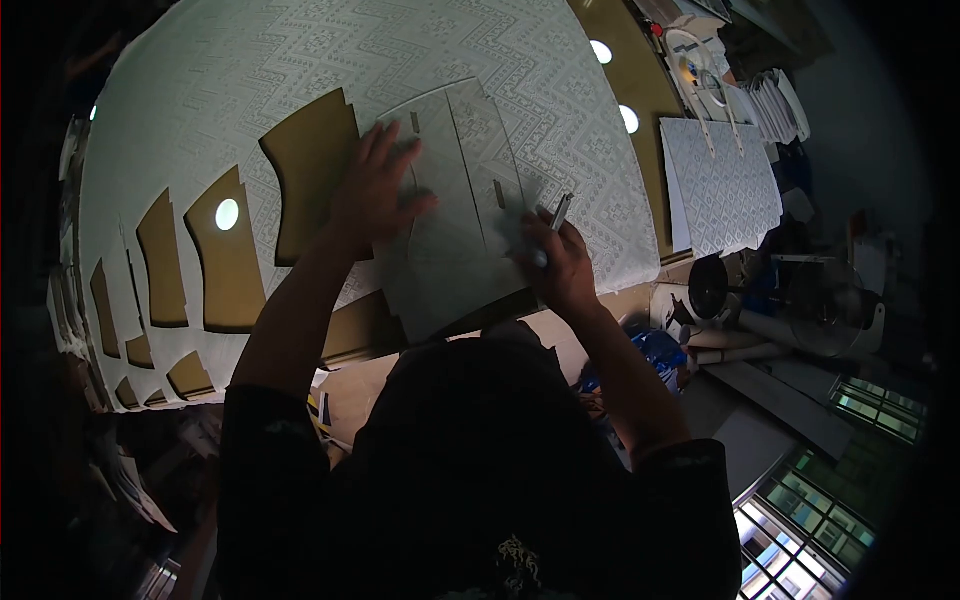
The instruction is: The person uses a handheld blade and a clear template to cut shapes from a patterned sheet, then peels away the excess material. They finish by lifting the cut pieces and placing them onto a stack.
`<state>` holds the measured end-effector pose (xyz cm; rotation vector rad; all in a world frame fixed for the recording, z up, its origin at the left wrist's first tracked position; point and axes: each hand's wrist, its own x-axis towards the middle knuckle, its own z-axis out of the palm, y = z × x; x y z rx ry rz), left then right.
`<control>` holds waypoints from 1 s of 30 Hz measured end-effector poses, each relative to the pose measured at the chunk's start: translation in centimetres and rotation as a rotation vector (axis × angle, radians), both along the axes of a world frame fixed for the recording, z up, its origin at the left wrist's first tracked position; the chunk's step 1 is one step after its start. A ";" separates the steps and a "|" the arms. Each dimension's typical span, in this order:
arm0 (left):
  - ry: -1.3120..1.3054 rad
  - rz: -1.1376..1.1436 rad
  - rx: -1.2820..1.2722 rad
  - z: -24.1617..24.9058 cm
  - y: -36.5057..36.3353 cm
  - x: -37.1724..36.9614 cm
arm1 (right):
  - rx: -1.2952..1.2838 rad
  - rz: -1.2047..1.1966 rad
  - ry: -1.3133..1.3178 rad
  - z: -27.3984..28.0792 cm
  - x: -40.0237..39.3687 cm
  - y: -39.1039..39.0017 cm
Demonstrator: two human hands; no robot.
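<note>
White patterned fabric (pixel 220 100) covers the table, with brown surface showing through cut-out openings (pixel 315 170). A clear template (pixel 450 180) with dark lines and small slots lies on the fabric before me. My left hand (pixel 378 190) rests with spread fingers on the template's left edge. At its right edge, my right hand (pixel 560 258) is closed round a slim metallic tool (pixel 562 212), which points up and away from me. The tool's exact kind cannot be made out.
Folded patterned fabric (pixel 720 185) lies at the table's right edge, below a white looped object (pixel 700 80) and stacked white sheets (pixel 778 105). A fan (pixel 825 308) stands at the right. Blue plastic (pixel 655 352) lies below the table edge.
</note>
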<state>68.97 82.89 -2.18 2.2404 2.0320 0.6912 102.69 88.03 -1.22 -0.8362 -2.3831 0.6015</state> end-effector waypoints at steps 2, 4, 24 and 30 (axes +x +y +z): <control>0.009 -0.001 0.005 0.1 0.0 -0.1 | -0.007 -0.009 0.013 -0.2 0.1 -0.1; 0.000 0.003 -0.004 0.2 0.0 0.0 | -0.009 -0.014 0.027 -0.2 0.1 -0.2; -0.005 0.011 0.034 0.0 0.1 -0.1 | 0.034 -0.010 -0.041 -0.3 0.0 -0.2; 0.010 0.000 0.047 0.1 0.0 -0.1 | 0.022 -0.012 -0.001 -0.1 -0.3 -0.3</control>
